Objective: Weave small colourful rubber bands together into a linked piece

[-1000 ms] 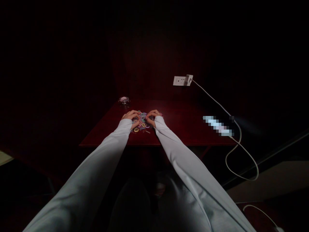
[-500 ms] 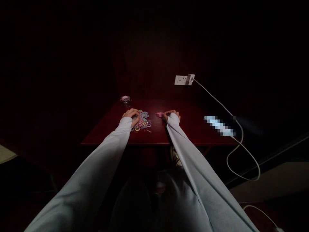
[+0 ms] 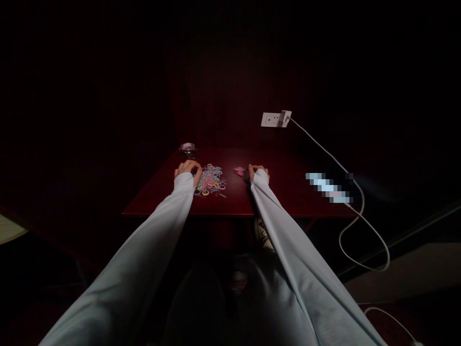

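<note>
Hard to make out: the fingertips of the left hand (image 3: 186,167) and right hand (image 3: 260,170); both hands' fingers are curled, but I cannot tell whether they meet or grip anything. A bright shape (image 3: 327,187) toward the table's (image 3: 281,199) right edge is pixelated.
Clear container (image 3: 188,151): at the far left corner, with something pink at its top.
Mixed-colour rings (image 3: 211,181): loosely piled left of the table's middle, just beside the left fingers, on their right.
Pink bunch (image 3: 238,171): near the table's middle, just left of the right fingers.
</note>
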`<control>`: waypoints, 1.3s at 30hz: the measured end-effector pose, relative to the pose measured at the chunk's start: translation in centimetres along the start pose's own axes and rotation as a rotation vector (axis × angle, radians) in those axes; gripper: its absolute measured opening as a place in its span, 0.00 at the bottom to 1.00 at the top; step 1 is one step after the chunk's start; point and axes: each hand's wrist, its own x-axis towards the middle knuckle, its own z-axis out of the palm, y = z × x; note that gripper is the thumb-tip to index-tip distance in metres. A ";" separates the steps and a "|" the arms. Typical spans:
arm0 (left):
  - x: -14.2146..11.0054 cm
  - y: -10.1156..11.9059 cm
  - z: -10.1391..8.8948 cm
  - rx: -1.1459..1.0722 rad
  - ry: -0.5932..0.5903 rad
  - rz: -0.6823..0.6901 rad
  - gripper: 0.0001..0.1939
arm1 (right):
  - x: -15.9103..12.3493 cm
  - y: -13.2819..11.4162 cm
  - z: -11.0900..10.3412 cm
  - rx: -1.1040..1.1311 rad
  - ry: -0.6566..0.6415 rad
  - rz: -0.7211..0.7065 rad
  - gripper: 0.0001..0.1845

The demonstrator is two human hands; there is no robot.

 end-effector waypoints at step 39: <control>1.4 -1.8 0.9 -0.542 0.012 0.134 0.18 | -0.2 0.8 2.2 -0.063 -0.120 -0.443 0.18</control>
